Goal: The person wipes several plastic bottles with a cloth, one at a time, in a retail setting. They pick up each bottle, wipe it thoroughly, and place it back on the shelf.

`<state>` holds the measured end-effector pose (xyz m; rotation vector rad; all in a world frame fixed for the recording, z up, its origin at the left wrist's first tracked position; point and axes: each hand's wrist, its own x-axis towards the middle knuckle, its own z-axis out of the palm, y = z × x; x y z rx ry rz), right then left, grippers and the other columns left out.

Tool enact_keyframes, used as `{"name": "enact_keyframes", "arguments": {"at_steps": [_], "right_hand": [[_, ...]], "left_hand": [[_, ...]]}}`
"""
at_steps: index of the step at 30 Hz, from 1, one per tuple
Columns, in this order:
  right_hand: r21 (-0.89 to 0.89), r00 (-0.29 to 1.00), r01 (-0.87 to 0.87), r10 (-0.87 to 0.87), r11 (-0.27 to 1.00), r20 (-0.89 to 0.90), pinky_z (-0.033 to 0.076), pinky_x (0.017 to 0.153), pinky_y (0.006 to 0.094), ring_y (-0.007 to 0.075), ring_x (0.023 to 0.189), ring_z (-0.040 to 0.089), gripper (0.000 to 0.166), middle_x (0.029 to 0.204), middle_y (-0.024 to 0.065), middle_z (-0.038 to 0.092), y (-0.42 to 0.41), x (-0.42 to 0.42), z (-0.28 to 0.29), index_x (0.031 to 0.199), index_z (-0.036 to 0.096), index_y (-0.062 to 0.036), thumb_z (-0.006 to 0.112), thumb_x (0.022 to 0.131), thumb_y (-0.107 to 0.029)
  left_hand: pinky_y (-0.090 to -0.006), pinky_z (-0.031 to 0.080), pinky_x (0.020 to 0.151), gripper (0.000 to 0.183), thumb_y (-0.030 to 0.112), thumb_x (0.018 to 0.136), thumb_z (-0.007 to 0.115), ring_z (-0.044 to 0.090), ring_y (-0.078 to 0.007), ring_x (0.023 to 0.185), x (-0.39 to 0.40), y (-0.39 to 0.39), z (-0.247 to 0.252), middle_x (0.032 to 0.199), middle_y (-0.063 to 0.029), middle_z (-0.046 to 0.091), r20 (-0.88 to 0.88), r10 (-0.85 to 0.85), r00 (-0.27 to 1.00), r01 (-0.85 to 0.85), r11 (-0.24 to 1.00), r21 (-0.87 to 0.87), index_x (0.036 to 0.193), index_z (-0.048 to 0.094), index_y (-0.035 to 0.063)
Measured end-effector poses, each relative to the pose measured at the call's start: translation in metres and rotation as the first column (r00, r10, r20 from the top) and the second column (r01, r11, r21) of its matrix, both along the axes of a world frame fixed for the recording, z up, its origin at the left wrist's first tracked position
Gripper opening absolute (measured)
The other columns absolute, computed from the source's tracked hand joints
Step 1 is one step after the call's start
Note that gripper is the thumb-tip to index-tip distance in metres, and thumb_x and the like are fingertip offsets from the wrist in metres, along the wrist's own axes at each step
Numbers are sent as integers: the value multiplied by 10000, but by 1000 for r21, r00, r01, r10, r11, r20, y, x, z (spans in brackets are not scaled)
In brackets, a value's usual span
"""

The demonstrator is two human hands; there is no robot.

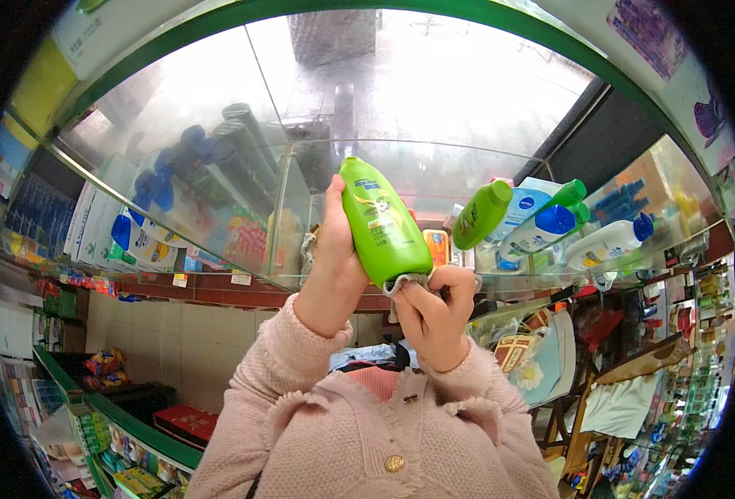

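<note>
A green Rejoice shampoo bottle (385, 224) is gripped in my left hand (335, 274), tilted with its narrow end up and to the left. Its front bears printed writing and a picture. My right hand (436, 312) pinches a grey cloth (408, 283) against the bottle's broad lower end. Just right of my hands, another green bottle (482, 214) stands on the glass shelf (367, 146) of the display case. An orange packet (436, 247) shows between the two bottles, partly hidden by my right hand.
White bottles with blue caps (537, 232) crowd the shelf's right side, beside a white pump-type bottle (610, 244). Boxes and blue-capped bottles (149, 240) stand at the left. A green-edged counter (136, 433) lies lower left. A wooden chair (617, 387) with white cloth stands lower right.
</note>
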<state>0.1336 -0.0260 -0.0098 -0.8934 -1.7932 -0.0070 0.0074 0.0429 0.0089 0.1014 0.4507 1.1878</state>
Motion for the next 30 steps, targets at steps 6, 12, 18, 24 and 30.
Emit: {"name": "enact_keyframes", "arguments": {"at_steps": [6,12,18,24,30], "right_hand": [[-33,999,22,-23,999,-28,327,609,294,200,708,380,220,791,63,375,-7,-11,12,811,589,-102,698,622,-76],[-5,985,55,-55,998,-162,381,503,279,198,621,440,208,789,66,406,6,-8,17,763,570,-111,719,623,-149],[-2,947,-56,53,998,-316,420,581,313,266,644,502,221,776,147,508,17,-5,6,896,435,-11,599,748,-32],[-126,833,-144,52,981,-550,405,609,269,172,674,483,110,794,114,504,12,-10,1,879,433,-6,519,814,-32],[-182,705,-343,125,922,-698,373,668,231,141,713,435,52,822,94,473,7,-9,0,873,431,-3,468,838,-14]], "left_hand": [[-420,485,683,576,526,852,253,549,-276,757,2,-2,4,831,-148,535,102,6,995,-1,998,-55,961,462,0],[-409,475,706,540,479,856,274,529,-271,803,2,-4,0,872,-150,530,167,23,986,-25,1000,14,976,473,-8],[-396,457,752,480,399,866,332,495,-286,854,6,-9,-1,927,-168,503,164,43,986,-50,998,40,1021,466,-35],[-392,447,777,481,395,868,332,484,-283,876,9,-6,-9,950,-169,493,215,36,976,-43,999,25,1021,466,-41],[-385,446,800,502,394,858,387,482,-278,903,13,-1,-19,981,-176,486,384,-28,923,19,999,26,1087,432,-50]]}}
